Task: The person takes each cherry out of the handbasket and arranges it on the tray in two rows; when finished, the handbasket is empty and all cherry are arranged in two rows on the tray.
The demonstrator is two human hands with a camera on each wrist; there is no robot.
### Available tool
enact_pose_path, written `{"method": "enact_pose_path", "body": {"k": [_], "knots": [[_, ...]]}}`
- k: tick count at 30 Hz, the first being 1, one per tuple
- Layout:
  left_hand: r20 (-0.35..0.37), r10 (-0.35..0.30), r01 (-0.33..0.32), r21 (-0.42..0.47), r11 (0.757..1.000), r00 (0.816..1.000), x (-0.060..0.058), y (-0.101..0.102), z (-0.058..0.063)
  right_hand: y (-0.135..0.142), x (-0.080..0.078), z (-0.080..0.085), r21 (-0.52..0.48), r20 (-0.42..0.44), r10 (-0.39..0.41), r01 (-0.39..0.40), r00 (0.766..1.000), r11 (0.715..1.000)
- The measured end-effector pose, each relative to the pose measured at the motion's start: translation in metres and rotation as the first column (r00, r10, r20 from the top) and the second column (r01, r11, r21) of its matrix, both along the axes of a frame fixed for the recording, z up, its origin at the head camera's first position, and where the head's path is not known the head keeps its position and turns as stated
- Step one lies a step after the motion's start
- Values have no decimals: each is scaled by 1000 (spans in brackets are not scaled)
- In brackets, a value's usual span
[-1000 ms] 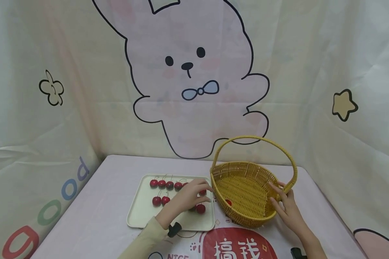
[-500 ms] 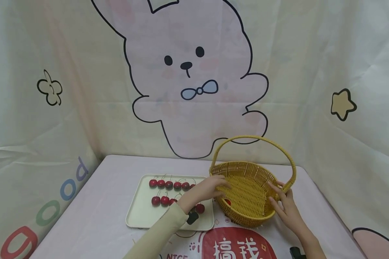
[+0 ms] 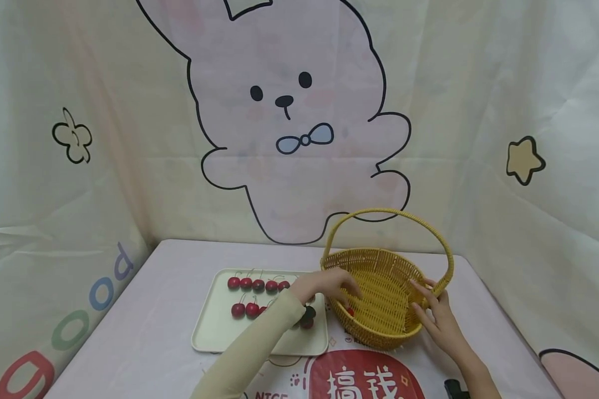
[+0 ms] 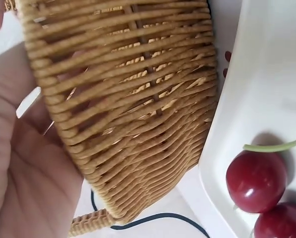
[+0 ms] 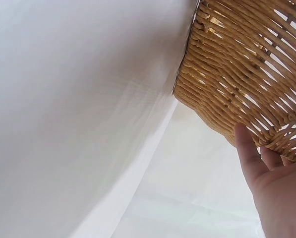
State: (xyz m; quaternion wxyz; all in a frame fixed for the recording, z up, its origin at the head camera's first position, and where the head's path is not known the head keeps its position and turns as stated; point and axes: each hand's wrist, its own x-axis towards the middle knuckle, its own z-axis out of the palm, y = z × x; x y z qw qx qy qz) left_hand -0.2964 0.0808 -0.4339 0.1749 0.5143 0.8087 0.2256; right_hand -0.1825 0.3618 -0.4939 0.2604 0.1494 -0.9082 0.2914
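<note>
My left hand (image 3: 335, 284) reaches over the near-left rim of a yellow-brown wicker basket (image 3: 379, 332), fingers bent down inside. In the left wrist view the woven wall hides the fingertips of the left hand (image 4: 33, 163), so whether they hold anything is hidden. A red cherry (image 3: 350, 312) shows inside the basket by that rim. My right hand (image 3: 441, 324) holds the basket's right side near the handle's foot. In the right wrist view one finger (image 5: 248, 151) lies against the outer weave. A cream tray (image 3: 214, 332) to the left bears rows of cherries (image 3: 246, 284) with stems.
The basket's tall arched handle (image 3: 389, 210) rises above both hands. A white table (image 3: 145, 327) carries a red printed patch (image 3: 364, 374) in front. Fabric walls with a printed cartoon animal (image 3: 289, 166) close in the back and sides.
My left hand has moved right from above the tray, across the basket's rim, and its fingers now dip inside. The right hand stays on the basket. The head view has shifted slightly.
</note>
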Motion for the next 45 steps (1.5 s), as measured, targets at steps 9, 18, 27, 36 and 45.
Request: {"method": "enact_pose_path", "body": {"k": [9,18,27,36,45], "knots": [[88,38,-26,-137,990,995,-5,11,2,0,1,0,-12,25,-6,7,1000,1000],[85,48,-24,-265,964,995,-4,20,-2,-1,0,-1,-18,29,-3,4,1000,1000],[111,94,-58,-289,956,989,-4,20,-8,-2,-1,-1,-9,36,-7,7,999,1000],[64,32,-15,-257,966,997,-4,22,-8,-1,-1,-1,-14,22,0,0,1000,1000],[73,47,-37,-135,990,996,-6,19,-12,0,0,1,-13,21,4,-4,1000,1000]]}}
